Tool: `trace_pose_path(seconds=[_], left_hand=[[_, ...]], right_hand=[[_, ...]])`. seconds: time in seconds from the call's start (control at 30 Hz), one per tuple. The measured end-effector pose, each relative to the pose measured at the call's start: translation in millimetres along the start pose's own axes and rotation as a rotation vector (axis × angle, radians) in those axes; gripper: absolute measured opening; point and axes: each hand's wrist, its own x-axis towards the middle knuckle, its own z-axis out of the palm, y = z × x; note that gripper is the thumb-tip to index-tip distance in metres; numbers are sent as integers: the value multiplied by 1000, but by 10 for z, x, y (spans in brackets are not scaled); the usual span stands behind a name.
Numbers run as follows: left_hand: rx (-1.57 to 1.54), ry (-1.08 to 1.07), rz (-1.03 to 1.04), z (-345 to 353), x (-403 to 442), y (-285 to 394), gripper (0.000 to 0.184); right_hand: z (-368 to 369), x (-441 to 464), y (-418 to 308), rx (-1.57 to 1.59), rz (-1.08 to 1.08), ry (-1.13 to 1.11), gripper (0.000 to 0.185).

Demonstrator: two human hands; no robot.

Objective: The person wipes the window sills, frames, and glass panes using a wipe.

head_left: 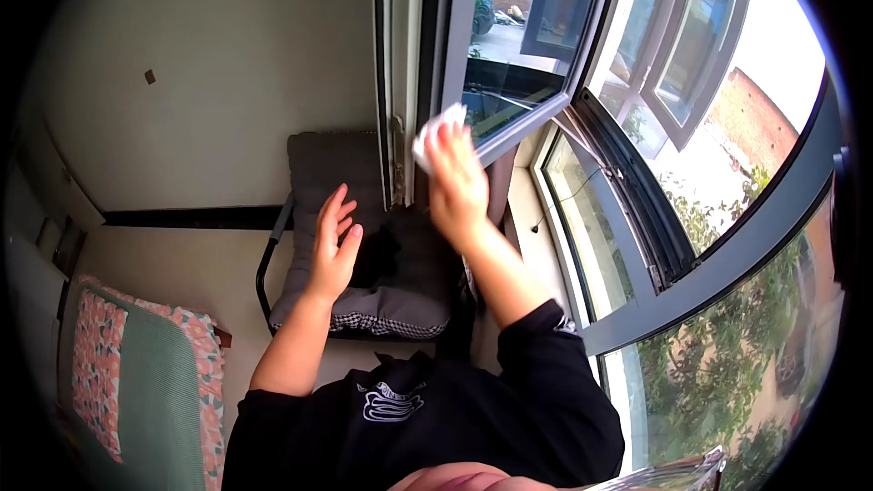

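Note:
My right hand [457, 189] has its fingers over a folded white cloth [438, 135], which may be a paper tissue. The cloth is at the edge of the opened window sash [452, 55], near its lower left corner. Whether it presses on the frame I cannot tell. My left hand [333, 253] is raised in the air with the fingers apart and nothing in it. Below and behind it is a grey cushioned chair [318, 191]. The sash has a grey frame and a handle [398, 141] shows on its left side.
A fixed window frame [709, 300] curves along the right, with a sill [536, 209] under the opening. A dark cable hangs by the sill. At lower left lies a green seat cover [159, 391] with floral edging. A pale wall [227, 55] stands behind.

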Motion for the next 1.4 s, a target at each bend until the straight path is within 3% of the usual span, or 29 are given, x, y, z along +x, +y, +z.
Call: trace_pose_path(seconds=[0.07,0.2,0.27,0.37,0.47,0.57,0.63,0.73,0.8,0.83,0.93,1.0,1.1,1.13,1.2,1.27,1.4], left_hand=[[17,11,16,-72,-9,0,53],[28,32,-33,-217,-144,-107,52],[69,43,-18,-356,-338,-290,52],[75,94,-201,-693,-817,-772,48],[92,160,-362,-957,-1271,-1043,46],[179,139,-485,-1150,-1556,-1133,47],[216,160,-526,-1260,-1707,-1285,48],[272,149,-672,-1365,-2024,-1574,48],[213,154,-773,-1508,-2548,-2193,48],[225,124,-860,-1527,-2721,-2147,48],[206,86,-996,-1636,-3410,-2433,52],[378,-135,-1283,-1521,-3092,-1519,60],[393,-132,-1381,-1645,-3537,-1562,60],[392,-114,-1397,-1686,-3646,-1577,60],[393,-89,-1426,-1769,-3833,-1587,60],[397,-82,-1452,-1816,-3960,-1588,60],[395,-88,-1472,-1900,-4048,-1641,60]], right_hand=[[-89,693,85,-14,-66,94,49],[-246,1187,74,143,106,151,38],[-195,708,122,127,110,144,33],[-39,-463,55,64,199,47,42],[-66,-542,47,61,162,-28,48],[-109,584,267,94,16,134,48],[-198,1319,294,134,30,164,42],[-213,1650,326,276,25,216,39],[-184,1258,333,199,59,205,37],[-199,868,315,125,198,137,34],[-177,-163,123,96,234,41,32],[-150,-602,26,160,310,35,29],[-277,-639,245,-9,55,-78,22],[-259,-700,524,-39,-46,3,19],[-308,-585,743,118,467,109,24],[-254,-762,1178,228,798,328,29],[-35,-632,259,286,574,161,41]])
